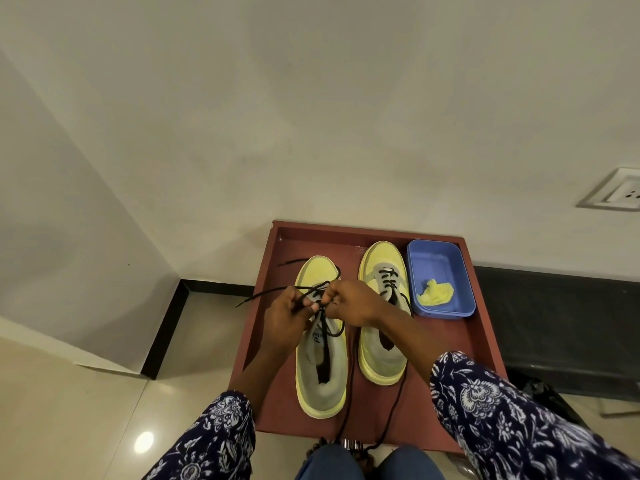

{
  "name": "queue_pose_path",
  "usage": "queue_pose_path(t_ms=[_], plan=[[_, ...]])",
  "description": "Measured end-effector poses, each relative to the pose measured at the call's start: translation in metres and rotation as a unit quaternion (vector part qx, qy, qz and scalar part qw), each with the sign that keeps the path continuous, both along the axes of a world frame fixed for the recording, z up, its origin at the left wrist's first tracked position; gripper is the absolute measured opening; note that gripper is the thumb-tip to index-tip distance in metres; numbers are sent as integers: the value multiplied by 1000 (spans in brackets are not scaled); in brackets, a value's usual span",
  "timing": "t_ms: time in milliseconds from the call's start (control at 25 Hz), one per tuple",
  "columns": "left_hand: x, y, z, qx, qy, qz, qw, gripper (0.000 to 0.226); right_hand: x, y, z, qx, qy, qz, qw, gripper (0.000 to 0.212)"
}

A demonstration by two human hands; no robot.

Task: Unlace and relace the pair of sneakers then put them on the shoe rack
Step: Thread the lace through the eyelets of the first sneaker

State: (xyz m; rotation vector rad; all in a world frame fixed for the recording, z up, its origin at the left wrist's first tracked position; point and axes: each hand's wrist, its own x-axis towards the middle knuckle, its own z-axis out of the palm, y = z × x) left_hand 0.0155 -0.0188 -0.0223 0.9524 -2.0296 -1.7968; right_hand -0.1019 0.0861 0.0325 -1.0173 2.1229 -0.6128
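Mid-lacing on red tray [263, 271]: L hand [287, 320] & R hand [349, 303] pinching black lace [263, 295] over left sneaker [320, 358], fingers curled tight. Lace limp, thin; best gripped nr stiff tip. Right sneaker [382, 327] just beside R knuckles.

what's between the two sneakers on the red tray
In the head view, the gap between the left sneaker and right sneaker is bare red tray floor, crossed only by a loose black lace trailing toward the person.

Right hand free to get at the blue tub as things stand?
Probably not yet: the right hand pinches the black lace over the left sneaker. The path to the blue tub looks open otherwise.
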Motion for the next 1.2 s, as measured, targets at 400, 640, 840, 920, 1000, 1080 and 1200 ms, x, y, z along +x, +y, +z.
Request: queue_pose_path(t_ms=[400, 640, 840, 920, 1000, 1080, 1200], plan=[[3, 1, 1, 61, 6, 31, 998, 35, 6, 10, 1, 89, 402, -42, 910, 29], [3, 8, 2, 97, 9, 72, 993, 26, 7, 8, 0, -179, 17, -336, 925, 18], [4, 8, 2, 77, -11, 79, 994, 28, 22, 6, 7, -294, 33, -303, 906, 28], [4, 10, 4, 77, -13, 81, 994, 27, 26, 11, 8, -328, 138, -246, 901, 32], [4, 10, 5, 87, -12, 83, 993, 25, 25, 14, 5, -322, 259, -209, 886, 33], [4, 11, 7, 113, -2, 88, 990, 24, 22, 18, 3, -274, 333, -212, 877, 31], [5, 13, 11, 125, 6, 93, 988, 21, 22, 26, 4, -214, 377, -257, 863, 32]])
